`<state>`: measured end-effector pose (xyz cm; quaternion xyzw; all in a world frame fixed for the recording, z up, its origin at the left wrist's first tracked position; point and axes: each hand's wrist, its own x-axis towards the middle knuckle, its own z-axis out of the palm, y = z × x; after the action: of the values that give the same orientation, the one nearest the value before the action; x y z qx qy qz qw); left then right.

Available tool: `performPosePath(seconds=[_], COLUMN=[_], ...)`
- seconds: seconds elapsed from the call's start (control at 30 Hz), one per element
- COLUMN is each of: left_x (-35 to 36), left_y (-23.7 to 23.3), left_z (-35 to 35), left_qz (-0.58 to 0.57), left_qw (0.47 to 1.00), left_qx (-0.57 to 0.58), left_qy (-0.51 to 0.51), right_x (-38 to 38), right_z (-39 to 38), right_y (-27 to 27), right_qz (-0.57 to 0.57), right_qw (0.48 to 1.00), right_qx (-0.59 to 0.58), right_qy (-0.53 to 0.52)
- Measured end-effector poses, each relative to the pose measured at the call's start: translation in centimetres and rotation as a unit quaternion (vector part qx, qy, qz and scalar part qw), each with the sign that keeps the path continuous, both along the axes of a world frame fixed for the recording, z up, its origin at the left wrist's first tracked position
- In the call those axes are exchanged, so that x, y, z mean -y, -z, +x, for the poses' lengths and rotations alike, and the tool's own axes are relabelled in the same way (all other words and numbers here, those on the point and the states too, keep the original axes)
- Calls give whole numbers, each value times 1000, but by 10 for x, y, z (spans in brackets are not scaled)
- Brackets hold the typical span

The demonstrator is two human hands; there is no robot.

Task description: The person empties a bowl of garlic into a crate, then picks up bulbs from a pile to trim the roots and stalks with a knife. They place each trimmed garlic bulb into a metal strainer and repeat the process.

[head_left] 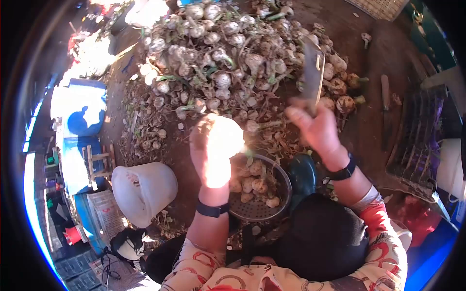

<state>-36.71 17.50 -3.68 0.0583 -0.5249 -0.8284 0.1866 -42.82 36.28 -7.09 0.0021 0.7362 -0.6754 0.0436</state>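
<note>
My left hand [203, 150] is closed round a pale, round root vegetable [227, 137], held up above the colander's left edge. Strong sunlight washes out the vegetable and part of the hand. In my right hand [318, 127] is a broad-bladed cleaver [312, 72], its blade pointing up and away from me. The hand and blade are slightly blurred. Between my arms lies a perforated metal colander [252, 212] with several root vegetables [258, 185] in it. Ahead is a large heap of dirty root vegetables [223, 53] with roots and green stalks.
A white bucket [150, 189] stands left of my left arm. A dark green rounded object [302, 177] sits right of the colander. Farther right are a long-handled knife [385, 92] on the ground and a dark crate [422, 136]. Trimmings [145, 131] litter the left side.
</note>
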Motion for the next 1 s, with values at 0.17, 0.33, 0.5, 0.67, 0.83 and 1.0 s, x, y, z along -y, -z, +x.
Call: performPosePath(seconds=[0.17, 0.33, 0.5, 0.67, 0.83, 1.0], left_x=[-32, -27, -1, 6, 2, 16], left_y=[16, 18, 14, 17, 13, 8], left_z=[4, 18, 17, 24, 28, 63], left_qz=[-152, -186, -205, -188, 85, -403], left_qw=[985, 966, 968, 965, 976, 908], left_qx=[-16, 98, 125, 149, 181, 51], left_qy=[77, 147, 76, 103, 82, 102], right_x=[16, 22, 7, 20, 26, -14], right_z=[14, 27, 20, 41, 37, 8], right_y=[-29, -17, -7, -12, 12, 82], right_qz=[-356, -249, 317, 245, 248, 391], right_qw=[899, 956, 906, 876, 891, 903], right_qx=[193, 59, -265, -295, -283, 34], right_qy=[-164, -143, -91, -293, -255, -175])
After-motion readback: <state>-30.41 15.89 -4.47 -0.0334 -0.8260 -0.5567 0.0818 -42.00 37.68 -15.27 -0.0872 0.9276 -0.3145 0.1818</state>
